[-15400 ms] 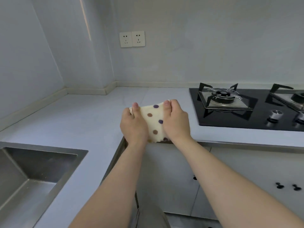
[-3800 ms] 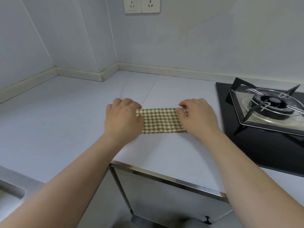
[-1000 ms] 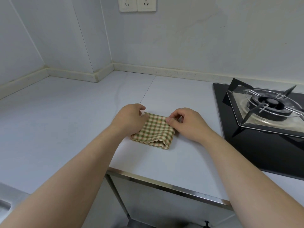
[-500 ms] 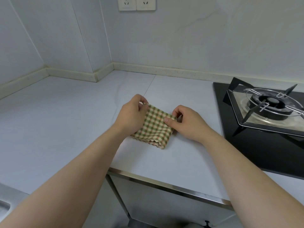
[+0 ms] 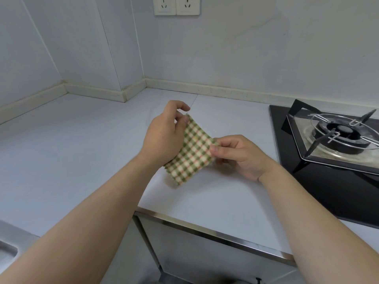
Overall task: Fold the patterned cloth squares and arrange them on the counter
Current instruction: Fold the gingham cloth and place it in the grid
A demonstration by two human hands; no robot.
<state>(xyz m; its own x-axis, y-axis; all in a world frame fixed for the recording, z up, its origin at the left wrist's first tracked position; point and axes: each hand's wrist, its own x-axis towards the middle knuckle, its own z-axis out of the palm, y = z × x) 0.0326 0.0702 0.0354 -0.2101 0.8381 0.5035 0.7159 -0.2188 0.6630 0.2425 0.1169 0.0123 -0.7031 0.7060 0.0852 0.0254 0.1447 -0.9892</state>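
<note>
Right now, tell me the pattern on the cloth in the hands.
Green and cream checks with thin red lines on the cloth, in the head view.

Place: home kitchen
Proof 1: gas hob (image 5: 336,138) w/ burner, set in countertop (image 5: 82,152)
Proof 2: steel sink (image 5: 8,248) at corner
Proof 3: wall sockets (image 5: 176,5), cabinet fronts (image 5: 205,261) below

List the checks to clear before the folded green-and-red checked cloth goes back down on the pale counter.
1. Left hand pinches the green-and-red checked cloth at its far corner: ok.
2. Right hand pinches the cloth's right edge: ok.
3. Fold layers aligned: cannot tell, the lower edge droops.
4. Bare pale counter below the cloth: ok.
5. Cloth apart from the black gas hob: ok.
6. Other folded cloths placed: cannot tell, none in view.
</note>
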